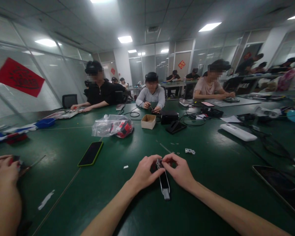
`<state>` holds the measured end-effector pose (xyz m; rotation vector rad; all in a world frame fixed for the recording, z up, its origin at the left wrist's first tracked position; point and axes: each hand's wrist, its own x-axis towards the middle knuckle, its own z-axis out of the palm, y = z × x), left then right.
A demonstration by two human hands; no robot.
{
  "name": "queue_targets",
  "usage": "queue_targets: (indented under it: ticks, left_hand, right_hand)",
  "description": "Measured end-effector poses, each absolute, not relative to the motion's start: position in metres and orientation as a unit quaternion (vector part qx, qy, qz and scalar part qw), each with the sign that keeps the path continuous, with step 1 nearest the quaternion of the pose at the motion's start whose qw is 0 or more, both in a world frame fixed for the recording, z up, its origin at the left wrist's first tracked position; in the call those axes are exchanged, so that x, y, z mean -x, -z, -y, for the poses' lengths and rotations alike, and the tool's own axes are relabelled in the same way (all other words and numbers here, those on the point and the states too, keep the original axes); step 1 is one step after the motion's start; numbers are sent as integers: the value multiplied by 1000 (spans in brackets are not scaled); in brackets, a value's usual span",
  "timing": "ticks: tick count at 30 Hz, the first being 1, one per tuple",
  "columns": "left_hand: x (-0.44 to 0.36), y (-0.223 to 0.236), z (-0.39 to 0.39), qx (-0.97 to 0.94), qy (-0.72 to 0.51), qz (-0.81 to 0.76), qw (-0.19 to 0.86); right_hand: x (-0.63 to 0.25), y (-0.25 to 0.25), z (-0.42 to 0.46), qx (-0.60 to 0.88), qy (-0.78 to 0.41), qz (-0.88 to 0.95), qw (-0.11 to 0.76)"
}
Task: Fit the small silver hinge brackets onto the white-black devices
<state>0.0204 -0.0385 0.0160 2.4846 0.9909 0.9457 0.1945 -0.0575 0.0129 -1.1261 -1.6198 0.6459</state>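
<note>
A slim, long object (164, 182) with pale side rails, a dark middle and a grey block at its near end rests on the green table (201, 203) in front of me. My left hand (147, 171) grips its far end between thumb and fingers. At that same end my right hand (178, 168) is closed in a pinch, fingertips against a small grey part (159, 162). Whatever lies between the right fingertips is too small to make out. Beyond my right hand lies a small white-and-metal piece (190, 151), with tiny bits near it.
A green-edged phone (90, 154) lies left, near a neighbour's hand (3, 173). Farther back are a plastic bag with red items (113, 126), an open box (148, 121) and a black stand (176, 127). A white case (238, 131), cables and a dark tablet-like device (282, 186) occupy the right.
</note>
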Motion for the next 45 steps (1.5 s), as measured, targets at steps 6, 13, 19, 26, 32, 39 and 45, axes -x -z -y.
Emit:
queue_targets:
  ticks: [6,13,19,26,32,39,45]
  left_hand:
    - [-15,-13,23,-793,-415,-405,186]
    - [2,-8,2,-758,-344,-514,207]
    - [-1,-10,7,-771,-283,-522,228]
    - [0,-16,8,-775,-256,-524,243]
    - [2,-14,7,-789,-232,-516,240]
    - [1,-11,7,-796,-226,-507,242]
    - [0,-14,12,-815,-226,-486,221]
  right_hand:
    - [-209,-12,51,438,-156,750,470]
    - [-228,-4,37,496,-119,780,363]
    - [-227,-3,37,529,-112,798,267]
    - [-224,-5,37,528,-101,803,257]
    - [-224,-5,36,518,-87,809,263]
    - [-225,-4,36,515,-91,813,257]
    - [-227,-2,36,508,-90,820,250]
